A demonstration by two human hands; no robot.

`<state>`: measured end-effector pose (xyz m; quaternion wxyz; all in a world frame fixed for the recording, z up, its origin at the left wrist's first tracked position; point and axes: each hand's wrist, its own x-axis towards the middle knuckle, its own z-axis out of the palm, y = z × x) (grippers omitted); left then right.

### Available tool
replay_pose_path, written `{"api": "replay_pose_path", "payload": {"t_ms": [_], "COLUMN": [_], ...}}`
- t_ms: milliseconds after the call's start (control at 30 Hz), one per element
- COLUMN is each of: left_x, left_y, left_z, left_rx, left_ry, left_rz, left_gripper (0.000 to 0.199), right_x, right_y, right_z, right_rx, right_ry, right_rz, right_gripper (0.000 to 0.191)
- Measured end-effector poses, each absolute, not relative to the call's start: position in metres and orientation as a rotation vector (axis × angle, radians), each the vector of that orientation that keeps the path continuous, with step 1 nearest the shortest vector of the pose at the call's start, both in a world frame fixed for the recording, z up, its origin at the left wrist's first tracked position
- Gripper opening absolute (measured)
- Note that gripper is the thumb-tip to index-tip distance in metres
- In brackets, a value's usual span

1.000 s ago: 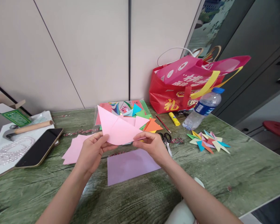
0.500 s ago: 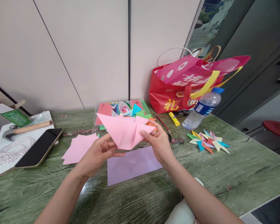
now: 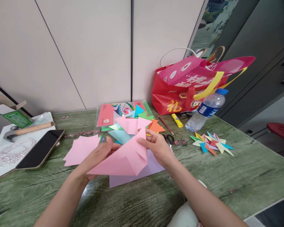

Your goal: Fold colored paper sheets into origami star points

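A folded pink paper [image 3: 121,159] is up in front of me, one long point toward the lower left. My right hand [image 3: 156,145] pinches its upper right corner between thumb and fingers. Behind the sheet's left part lies my left hand [image 3: 100,154], its thumb raised apart from the paper and its fingers loose and partly hidden. Below is a flat purple sheet [image 3: 130,179], partly covered. Just beyond, folded pink pieces [image 3: 132,124] and a light blue one [image 3: 119,135] rest in a pile.
Pink sheets [image 3: 81,149] and a phone [image 3: 41,149] lie left, near a hammer [image 3: 30,129]. Scissors [image 3: 169,138], a glue stick [image 3: 177,120], a bottle [image 3: 205,110] and a red bag [image 3: 170,91] stand or lie back right. A multicoloured paper star [image 3: 211,143] lies right.
The pink paper has swung round and lower, its long point going from upper left to lower left. The pile behind shows more. My left thumb has risen.
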<state>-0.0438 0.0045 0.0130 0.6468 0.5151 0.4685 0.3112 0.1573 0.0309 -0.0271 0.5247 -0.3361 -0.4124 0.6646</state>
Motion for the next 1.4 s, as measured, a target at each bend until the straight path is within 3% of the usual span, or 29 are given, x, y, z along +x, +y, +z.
{"api": "replay_pose_path", "payload": {"t_ms": [133,533,800,1400], "left_x": [-0.034,-0.004,0.001,0.001], "left_y": [0.001,-0.006,-0.007,-0.009], "left_z": [0.014,-0.001,-0.006,0.0], "left_rx": [1.214,1.312,1.369,1.396], "left_ry": [0.963,1.19,1.206,1.236], "left_rz": [0.593,0.729,0.714,0.757], "left_gripper": [0.036,0.024,0.028,0.032], "right_x": [0.156,0.148,0.146,0.147], "right_y": [0.03,0.024,0.021,0.02], "right_z": [-0.029,-0.031,-0.032,-0.03], "right_rx": [-0.828,-0.97,-1.016,-1.021], "right_ry": [-1.051,-1.369,-1.452,-1.465], "right_rz": [1.598,1.275,1.083,1.037], "right_gripper": [0.037,0.022,0.02,0.019]}}
